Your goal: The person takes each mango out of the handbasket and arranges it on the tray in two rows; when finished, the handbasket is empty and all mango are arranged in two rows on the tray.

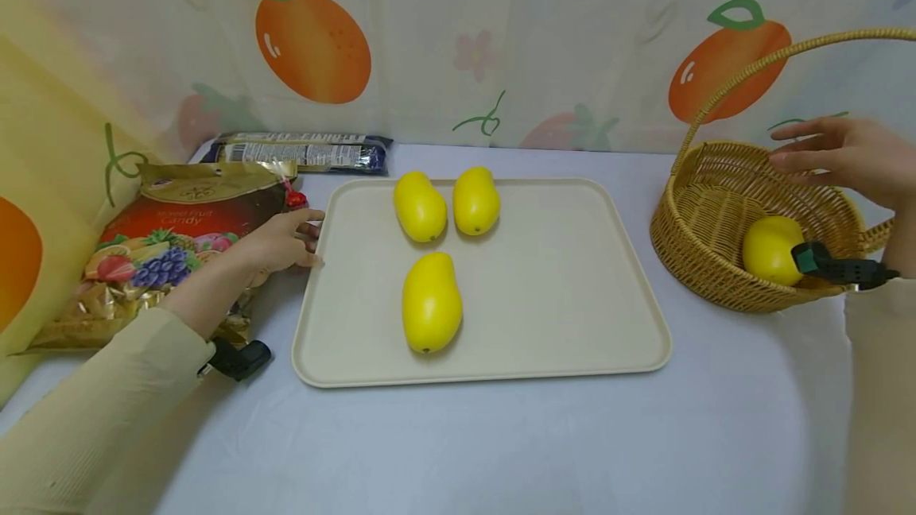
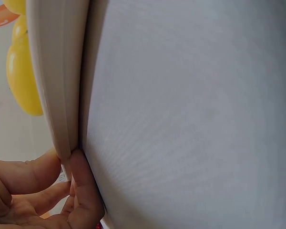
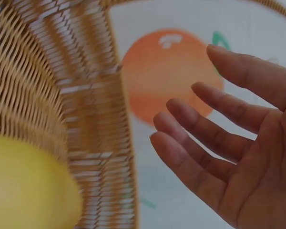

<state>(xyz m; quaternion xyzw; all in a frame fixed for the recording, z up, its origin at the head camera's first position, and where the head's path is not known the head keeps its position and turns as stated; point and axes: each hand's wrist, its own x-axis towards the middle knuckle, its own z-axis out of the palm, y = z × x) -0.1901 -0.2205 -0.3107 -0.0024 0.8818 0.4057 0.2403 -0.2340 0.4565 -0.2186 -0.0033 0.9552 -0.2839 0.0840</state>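
Observation:
At its left rim, the beige tray [image 1: 544, 292] is pinched between the thumb and fingers of my left hand [image 1: 282, 243]; the left wrist view shows the thumb on one side of the rim [image 2: 62, 95] and fingers on the other. Three yellow mangoes lie on the tray: one near the front [image 1: 432, 304] and two side by side at the back. Over the far right part of the wicker basket [image 1: 680, 237] my right hand [image 1: 848, 156] is raised, fingers spread and holding nothing. Inside the basket rests another mango [image 1: 769, 249], partly hidden by the wrist camera.
A bag of mixed fruit candy [image 1: 179, 237] leans at the left, beside my left forearm. Behind it lies a dark blue package [image 1: 300, 153] along the back edge. A fruit-patterned curtain [image 1: 572, 46] hangs behind the white tabletop [image 1: 501, 451]. The basket's tall handle [image 1: 751, 66] arches up at the right.

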